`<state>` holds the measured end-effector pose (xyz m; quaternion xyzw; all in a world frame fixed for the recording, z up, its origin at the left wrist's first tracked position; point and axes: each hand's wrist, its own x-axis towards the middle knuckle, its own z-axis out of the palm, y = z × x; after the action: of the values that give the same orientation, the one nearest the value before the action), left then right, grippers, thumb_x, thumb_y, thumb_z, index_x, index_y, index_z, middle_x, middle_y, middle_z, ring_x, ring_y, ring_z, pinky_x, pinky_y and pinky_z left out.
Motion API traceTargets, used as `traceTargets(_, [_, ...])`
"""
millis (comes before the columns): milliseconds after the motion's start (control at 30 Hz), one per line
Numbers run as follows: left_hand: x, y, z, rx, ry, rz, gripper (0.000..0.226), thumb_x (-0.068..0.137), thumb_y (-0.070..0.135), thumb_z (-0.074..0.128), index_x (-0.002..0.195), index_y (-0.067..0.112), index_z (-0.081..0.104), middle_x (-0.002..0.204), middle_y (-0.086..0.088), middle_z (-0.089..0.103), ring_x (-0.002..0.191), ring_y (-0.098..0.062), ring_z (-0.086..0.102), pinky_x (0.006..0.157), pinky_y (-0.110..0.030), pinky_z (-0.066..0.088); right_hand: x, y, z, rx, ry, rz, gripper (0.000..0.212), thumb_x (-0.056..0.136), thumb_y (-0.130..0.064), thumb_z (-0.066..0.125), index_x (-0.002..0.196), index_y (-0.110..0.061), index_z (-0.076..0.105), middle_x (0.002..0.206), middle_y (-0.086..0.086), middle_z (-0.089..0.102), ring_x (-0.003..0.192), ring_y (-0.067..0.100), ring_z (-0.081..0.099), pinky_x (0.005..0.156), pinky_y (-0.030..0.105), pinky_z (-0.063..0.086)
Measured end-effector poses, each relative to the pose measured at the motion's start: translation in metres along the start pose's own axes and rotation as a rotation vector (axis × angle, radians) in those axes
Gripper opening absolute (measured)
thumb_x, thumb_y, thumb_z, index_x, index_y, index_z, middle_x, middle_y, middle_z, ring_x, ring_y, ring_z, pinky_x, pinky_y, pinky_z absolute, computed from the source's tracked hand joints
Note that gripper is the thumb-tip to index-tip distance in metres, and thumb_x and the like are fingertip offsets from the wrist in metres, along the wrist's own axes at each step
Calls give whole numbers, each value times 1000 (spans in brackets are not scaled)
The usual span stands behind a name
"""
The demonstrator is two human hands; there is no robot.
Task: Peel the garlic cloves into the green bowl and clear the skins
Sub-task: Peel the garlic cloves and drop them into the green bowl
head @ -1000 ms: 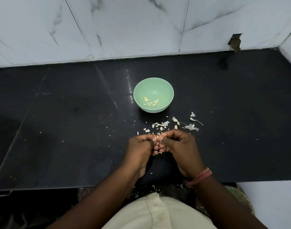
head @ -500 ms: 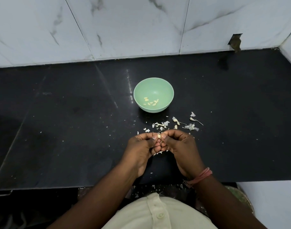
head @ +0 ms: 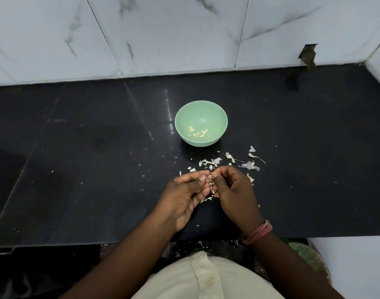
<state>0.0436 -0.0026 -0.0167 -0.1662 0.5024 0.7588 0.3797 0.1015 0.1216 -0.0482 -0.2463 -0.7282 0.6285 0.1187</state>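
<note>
Hands parted slightly since before, left hand (head: 186,196) and right hand (head: 233,190) pinching garlic clove (head: 211,184)

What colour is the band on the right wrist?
Pinkish-red, seen in the head view: the band sits just behind the right hand.

Dim, cool light falls from above, brightest on the marble wall (head: 163,33), leaving the black worktop (head: 87,169) murky at its left edge with 1 thin glare streak near the green bowl (head: 201,108), straight lines bowing outward.
</note>
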Motion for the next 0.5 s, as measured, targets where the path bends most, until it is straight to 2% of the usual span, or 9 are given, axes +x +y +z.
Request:
traceTargets(67, [-1,-1,-2,-16,-10,-14,18,96,-1,57,106,0,72,82,-9,73,70,-10,70,67,-19,60,1,-3,-3,41,27,10,8,97,-7,63,91,-6,68,79,9,71,64,14,66,64,30,58])
traceTargets(200, [-2,-3,-4,-46,-8,-20,21,97,-2,55,110,0,71,89,-14,76,77,-13,73,68,-21,60,2,-2,-6,96,29,35,13,91,5,67,91,-6,73,86,9,76,80,25,75,75,34,63])
traceTargets(267, [-2,-3,-4,-47,0,-16,18,97,-2,56,108,0,70,95,-16,76,80,-15,75,68,-22,61,2,1,-8,24,30,29,21,91,6,64,93,-12,75,88,3,77,86,21,75,83,39,62])
traceTargets(333, [-2,-4,-5,-33,6,-10,16,96,0,58,107,2,70,100,-16,77,83,-15,75,68,-23,61,1,1,-9,-62,3,18,31,91,7,57,96,-16,77,92,-4,78,91,11,74,89,36,59])
traceTargets(433, [-1,-5,-6,-17,11,0,15,96,2,59,105,5,71,101,-14,77,84,-15,75,70,-25,61,-3,-4,-8,-153,-8,-18,32,92,3,56,98,-20,78,96,-11,77,85,-1,70,82,24,56])
traceTargets(500, [0,-6,-6,-41,14,0,15,96,3,59,103,5,72,96,-11,77,80,-13,73,70,-24,61,-5,-7,-7,-140,15,-40,20,94,-7,63,99,-20,78,91,-9,77,78,2,70,76,24,55])
